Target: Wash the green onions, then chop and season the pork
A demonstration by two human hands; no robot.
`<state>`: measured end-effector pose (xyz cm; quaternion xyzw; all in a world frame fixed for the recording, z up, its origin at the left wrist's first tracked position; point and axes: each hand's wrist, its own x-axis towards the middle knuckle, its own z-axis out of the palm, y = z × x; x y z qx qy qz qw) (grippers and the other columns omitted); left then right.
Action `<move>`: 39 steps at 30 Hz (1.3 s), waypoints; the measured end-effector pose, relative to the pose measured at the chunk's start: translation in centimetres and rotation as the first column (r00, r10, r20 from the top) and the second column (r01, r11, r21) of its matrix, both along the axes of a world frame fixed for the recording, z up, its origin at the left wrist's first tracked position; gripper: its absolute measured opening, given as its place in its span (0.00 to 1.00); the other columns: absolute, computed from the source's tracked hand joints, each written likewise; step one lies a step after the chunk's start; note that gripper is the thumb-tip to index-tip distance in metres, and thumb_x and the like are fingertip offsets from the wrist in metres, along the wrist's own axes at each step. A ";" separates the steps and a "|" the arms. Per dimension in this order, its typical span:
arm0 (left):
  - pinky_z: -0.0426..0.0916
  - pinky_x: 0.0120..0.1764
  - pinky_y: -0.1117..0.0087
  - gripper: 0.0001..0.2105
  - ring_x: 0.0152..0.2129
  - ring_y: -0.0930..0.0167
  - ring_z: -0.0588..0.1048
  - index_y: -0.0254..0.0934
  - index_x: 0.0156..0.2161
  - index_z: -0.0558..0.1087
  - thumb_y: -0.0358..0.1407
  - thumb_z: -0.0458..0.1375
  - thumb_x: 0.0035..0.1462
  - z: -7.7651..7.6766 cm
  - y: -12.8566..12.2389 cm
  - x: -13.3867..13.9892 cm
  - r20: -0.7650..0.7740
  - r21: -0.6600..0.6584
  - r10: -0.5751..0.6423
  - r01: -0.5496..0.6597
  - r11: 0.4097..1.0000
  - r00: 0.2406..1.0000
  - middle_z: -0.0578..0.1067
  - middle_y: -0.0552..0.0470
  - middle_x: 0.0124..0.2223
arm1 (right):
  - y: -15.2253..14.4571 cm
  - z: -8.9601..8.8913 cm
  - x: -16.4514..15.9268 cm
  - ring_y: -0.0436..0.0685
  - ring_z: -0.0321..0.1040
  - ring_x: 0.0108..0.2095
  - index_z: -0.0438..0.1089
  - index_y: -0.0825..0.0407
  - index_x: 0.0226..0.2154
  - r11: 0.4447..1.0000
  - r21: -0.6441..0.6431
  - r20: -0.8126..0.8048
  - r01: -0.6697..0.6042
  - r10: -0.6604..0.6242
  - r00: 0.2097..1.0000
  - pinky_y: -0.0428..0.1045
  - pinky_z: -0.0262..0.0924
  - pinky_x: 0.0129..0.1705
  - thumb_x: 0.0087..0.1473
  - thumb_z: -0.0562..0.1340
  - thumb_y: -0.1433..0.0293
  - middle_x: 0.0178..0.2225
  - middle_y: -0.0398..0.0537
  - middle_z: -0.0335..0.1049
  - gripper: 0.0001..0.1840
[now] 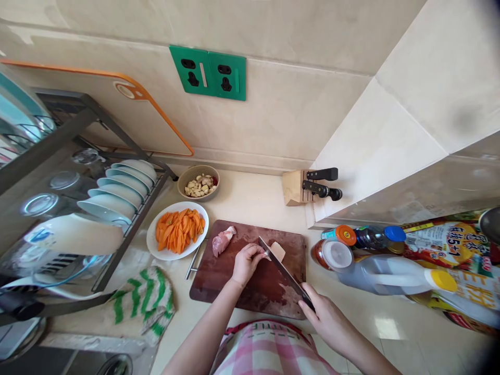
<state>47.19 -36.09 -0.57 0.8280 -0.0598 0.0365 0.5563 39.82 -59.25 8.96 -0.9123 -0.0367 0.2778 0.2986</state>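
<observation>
Pale piece of meat (277,252) lies on the brown cutting board (269,298), just right of the left fingertips, with the knife (287,275) between. The right hand (325,312) has its fingers wrapped around the knife's handle end. The left hand (246,264) has its fingertips drawn together beside the blade; whether they pinch anything, I cannot tell. Left of those fingers lies a pink chunk of raw meat (223,241); farther left, sliced carrots (180,229) sit on a white plate (152,246).
</observation>
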 end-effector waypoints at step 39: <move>0.64 0.41 0.66 0.07 0.34 0.68 0.71 0.40 0.35 0.70 0.40 0.54 0.55 5.1 3.5 0.4 0.135 0.246 0.201 -0.229 0.942 0.970 0.73 0.52 0.33 | -0.8 -2.5 -2.8 0.57 0.67 0.46 0.58 0.45 0.55 0.996 0.035 0.206 -0.084 0.075 0.976 0.50 0.61 0.47 0.54 0.50 0.69 0.49 0.48 0.68 0.24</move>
